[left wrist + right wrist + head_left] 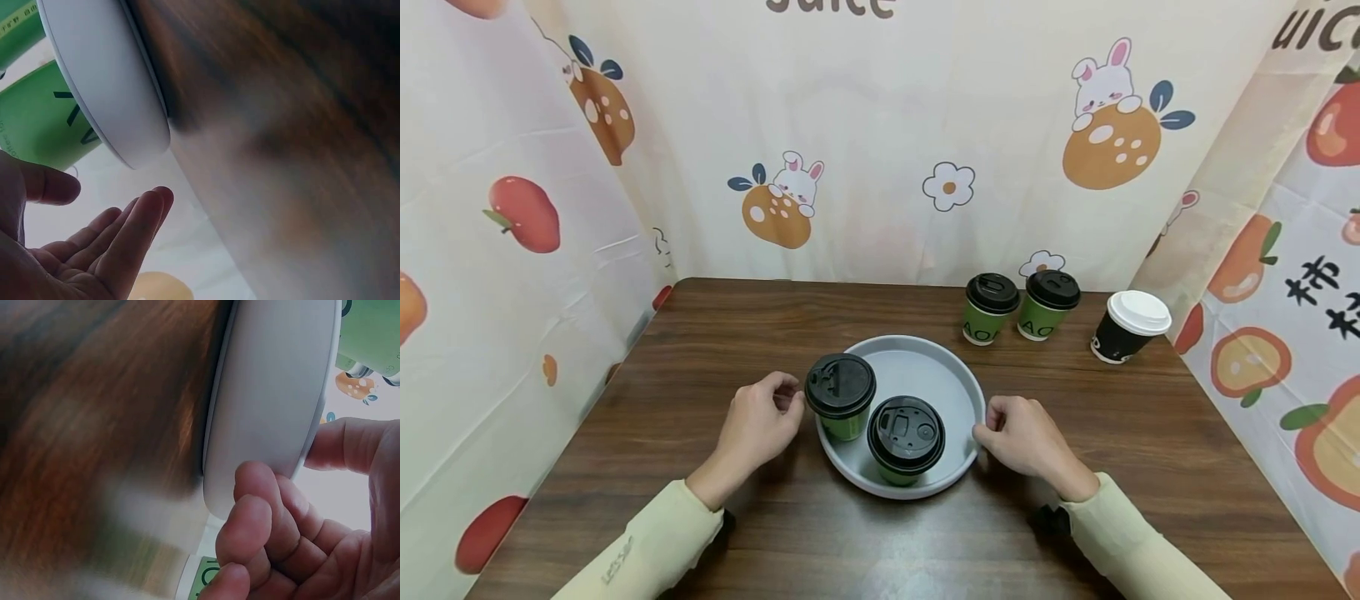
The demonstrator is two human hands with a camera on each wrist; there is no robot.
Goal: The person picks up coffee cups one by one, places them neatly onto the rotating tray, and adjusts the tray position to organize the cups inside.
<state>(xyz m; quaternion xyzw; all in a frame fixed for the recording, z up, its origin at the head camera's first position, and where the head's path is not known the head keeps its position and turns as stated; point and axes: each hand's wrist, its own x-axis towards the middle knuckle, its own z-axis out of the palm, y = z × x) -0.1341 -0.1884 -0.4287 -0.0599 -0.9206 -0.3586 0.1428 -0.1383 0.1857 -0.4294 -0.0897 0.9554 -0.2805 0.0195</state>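
Observation:
A round light-grey tray (925, 360) sits on the table and bears two green paper cups with black lids. One lidded cup (841, 386) stands at its left edge, the other lidded cup (907, 437) nearer its front. Just left of the tray is my left hand (762, 421), thumb and fingers apart with a gap to the tray wall in the left wrist view (94, 250). My right hand (1024, 429) pinches the tray's right rim. In the right wrist view its thumb (344, 444) lies at the rim and its fingertips touch the outer wall.
On the brown wooden table (760, 333), a green cup (990, 310) and another green cup (1047, 306), both black-lidded, stand at the back right. A black cup with a white lid (1129, 327) is farther right. Printed curtains (865, 108) border the table's back and sides.

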